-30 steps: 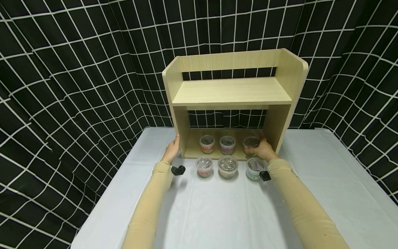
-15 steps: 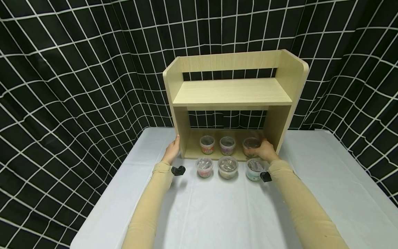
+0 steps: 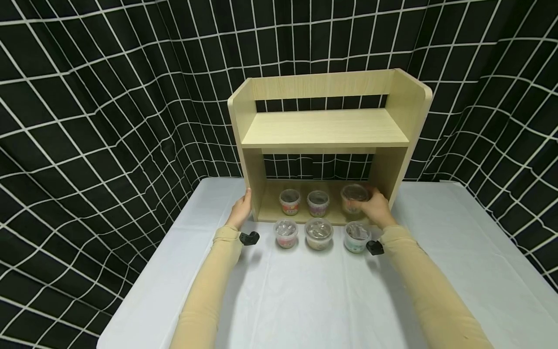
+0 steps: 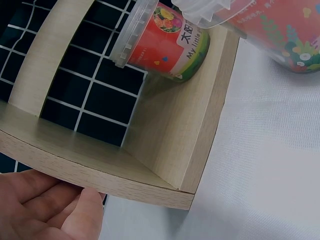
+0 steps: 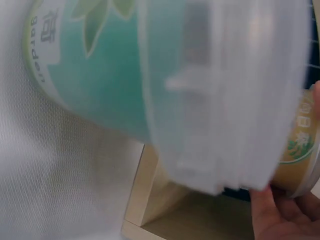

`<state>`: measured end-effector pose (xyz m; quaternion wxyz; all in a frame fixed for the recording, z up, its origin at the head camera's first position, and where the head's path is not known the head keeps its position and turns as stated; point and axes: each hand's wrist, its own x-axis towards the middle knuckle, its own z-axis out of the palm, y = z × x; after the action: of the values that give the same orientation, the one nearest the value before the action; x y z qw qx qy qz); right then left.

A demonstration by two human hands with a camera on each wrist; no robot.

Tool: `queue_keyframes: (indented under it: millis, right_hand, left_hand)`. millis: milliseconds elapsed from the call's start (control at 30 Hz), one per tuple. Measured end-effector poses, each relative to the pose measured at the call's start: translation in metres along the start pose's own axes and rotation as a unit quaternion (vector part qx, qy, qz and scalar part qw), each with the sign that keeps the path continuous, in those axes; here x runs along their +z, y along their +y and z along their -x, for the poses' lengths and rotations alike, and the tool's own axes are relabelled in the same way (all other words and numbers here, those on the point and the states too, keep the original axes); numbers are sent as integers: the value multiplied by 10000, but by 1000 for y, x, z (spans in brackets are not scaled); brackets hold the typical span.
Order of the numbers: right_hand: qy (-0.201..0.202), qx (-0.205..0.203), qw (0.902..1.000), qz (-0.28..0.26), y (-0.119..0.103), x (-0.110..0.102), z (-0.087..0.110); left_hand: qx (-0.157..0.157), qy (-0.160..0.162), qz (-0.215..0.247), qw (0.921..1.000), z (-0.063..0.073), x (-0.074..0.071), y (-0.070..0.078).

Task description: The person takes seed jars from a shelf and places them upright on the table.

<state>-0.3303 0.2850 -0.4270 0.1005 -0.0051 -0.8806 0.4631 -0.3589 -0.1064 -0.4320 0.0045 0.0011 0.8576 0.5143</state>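
My right hand (image 3: pixel 377 209) grips a clear plastic tub (image 3: pixel 354 194) at the right of the bookshelf's lower compartment. The right wrist view shows this tub's yellow-orange label (image 5: pixel 300 145), with fingers around its base end. My left hand (image 3: pixel 240 211) touches the outer face of the bookshelf's left side panel (image 4: pixel 115 180); its thumb lies by the panel's front edge. Two tubs, one red-labelled (image 3: pixel 289 207) and one purple-labelled (image 3: pixel 318 206), stand on the bottom board left of the held one.
On the white tablecloth (image 3: pixel 296 300) before the bookshelf stand three lidded tubs: pink (image 3: pixel 286 237), whitish (image 3: pixel 318 238) and teal (image 3: pixel 355 241). The teal one is close below my right wrist. The middle shelf (image 3: pixel 324 127) spans above the tubs. Black gridded cloth (image 3: pixel 109 121) surrounds the table.
My right hand and the tub it holds have moved slightly up and to the right in the head view. The left hand keeps its place against the side panel.
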Motion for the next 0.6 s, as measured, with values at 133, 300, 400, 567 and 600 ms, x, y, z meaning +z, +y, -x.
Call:
queue_keyframes:
  millis: [133, 300, 400, 567, 600]
  right_hand:
    - [102, -80, 9995, -305, -4, -4, 3]
    - [1, -56, 9974, -719, -13, -9, 9]
    - [-105, -19, 9958, -911, -18, -11, 14]
    - [-290, 52, 9916, -1263, -28, -14, 23]
    - [-330, 58, 9906, -1330, -30, -14, 25]
  left_hand:
    - [-32, 26, 2, 10000, 1, 1, 1]
    - [-27, 34, 35, 10000, 2, 1, 2]
    - [-9, 51, -21, 10000, 1, 1, 1]
    - [83, 97, -139, 9998, -1, 1, 0]
    - [77, 102, -135, 9998, -1, 1, 0]
